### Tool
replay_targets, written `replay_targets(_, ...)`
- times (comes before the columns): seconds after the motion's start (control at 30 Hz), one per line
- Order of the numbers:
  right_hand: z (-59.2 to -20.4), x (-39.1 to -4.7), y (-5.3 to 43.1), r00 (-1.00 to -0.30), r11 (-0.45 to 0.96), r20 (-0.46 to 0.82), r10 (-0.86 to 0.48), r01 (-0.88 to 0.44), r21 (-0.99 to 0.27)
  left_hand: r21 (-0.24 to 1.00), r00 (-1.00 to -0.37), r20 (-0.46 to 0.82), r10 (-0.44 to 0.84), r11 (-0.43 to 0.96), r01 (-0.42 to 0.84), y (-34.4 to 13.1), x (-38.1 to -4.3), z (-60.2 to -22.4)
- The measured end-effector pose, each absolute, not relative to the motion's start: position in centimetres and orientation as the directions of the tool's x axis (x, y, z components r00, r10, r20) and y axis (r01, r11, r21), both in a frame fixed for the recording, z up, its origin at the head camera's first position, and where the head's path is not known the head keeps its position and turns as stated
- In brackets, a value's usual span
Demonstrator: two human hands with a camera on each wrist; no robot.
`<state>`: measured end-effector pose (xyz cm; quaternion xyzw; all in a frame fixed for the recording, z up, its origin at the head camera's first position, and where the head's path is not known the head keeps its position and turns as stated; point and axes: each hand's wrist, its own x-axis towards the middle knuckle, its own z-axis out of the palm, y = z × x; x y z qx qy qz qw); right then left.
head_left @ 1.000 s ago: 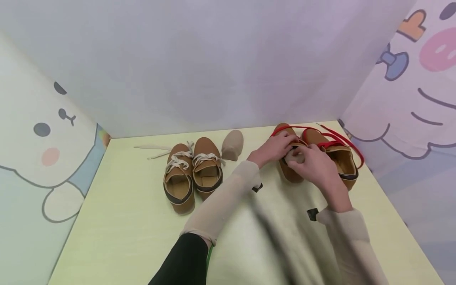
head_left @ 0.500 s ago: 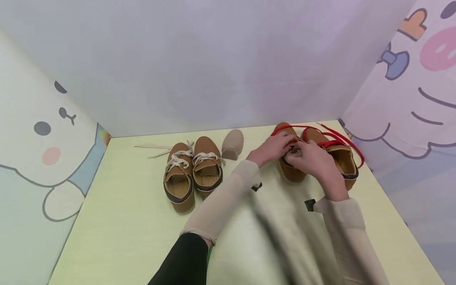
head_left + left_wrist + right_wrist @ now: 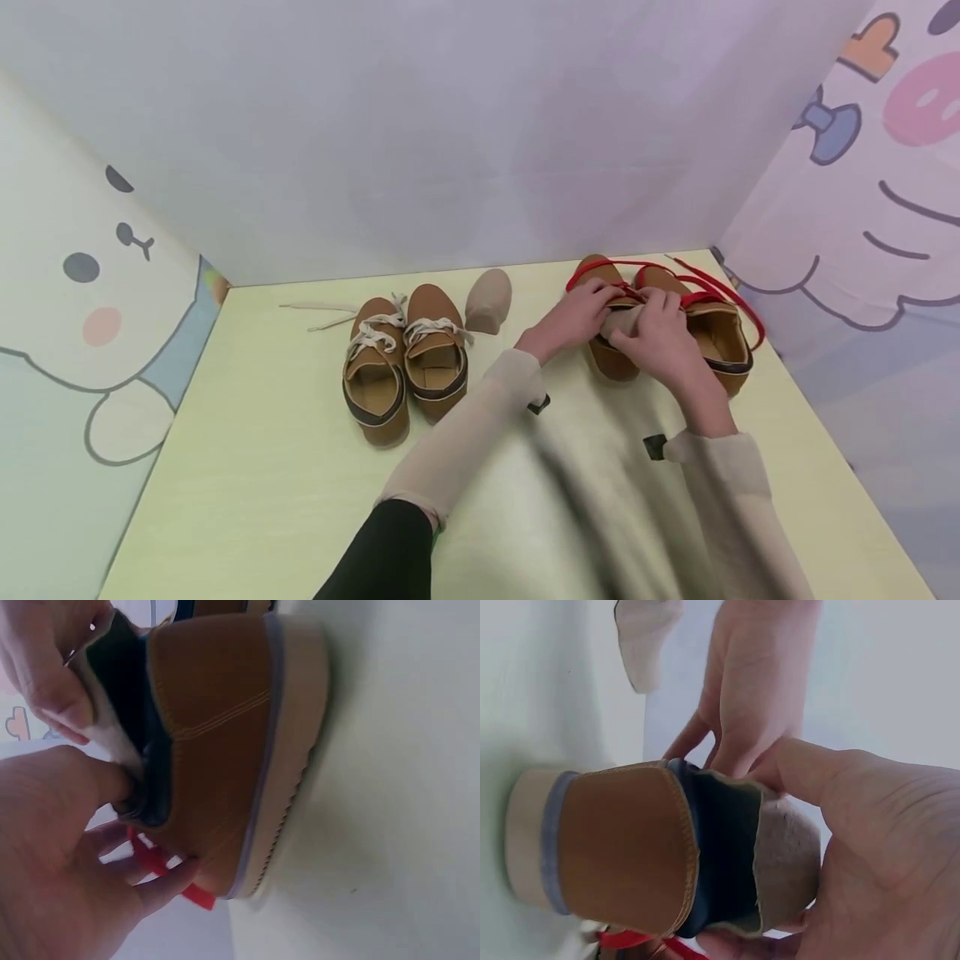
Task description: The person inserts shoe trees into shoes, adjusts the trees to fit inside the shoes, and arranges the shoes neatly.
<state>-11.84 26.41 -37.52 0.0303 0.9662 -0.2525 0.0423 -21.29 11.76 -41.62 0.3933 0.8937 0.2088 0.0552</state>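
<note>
A brown shoe (image 3: 615, 367) with red laces stands at the back right of the table. My left hand (image 3: 567, 318) grips its front upper; in the left wrist view the thumb goes into the opening while the fingers lie along the outside by the red lace (image 3: 154, 859). Held between thumb and fingers of my right hand (image 3: 667, 343) is a beige moulded shoe insert (image 3: 787, 859), which sticks out of the shoe's opening. How deep the insert reaches inside is hidden.
Right beside stands the matching red-laced shoe (image 3: 720, 337), its loose lace trailing right. A second beige insert (image 3: 489, 300) lies left of my hands. Two brown shoes with white laces (image 3: 375, 367) stand farther left on the pale table (image 3: 247, 467). A wall (image 3: 450, 167) rises behind.
My right hand has shifted slightly and its fingers sit higher on the insert, so more of the insert shows than half a second ago. The left hand keeps its hold on the shoe.
</note>
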Motion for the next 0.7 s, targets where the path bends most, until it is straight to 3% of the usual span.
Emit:
replay_targets(0.23, -38.3, -11.6, 26.6, -0.999, 0.863, -0.046, 0.028, 0.048, -0.504, 0.415, -0.701, 0.109, 0.705, 0.608, 0.676, 11.3, -20.8, -42.5)
replay_targets(0.7, -39.0, -11.5, 26.1, -0.997, 0.889, 0.011, 0.075, 0.062, -0.454, 0.384, -0.669, 0.108, 0.736, 0.59, 0.71, 11.4, -20.6, -42.7)
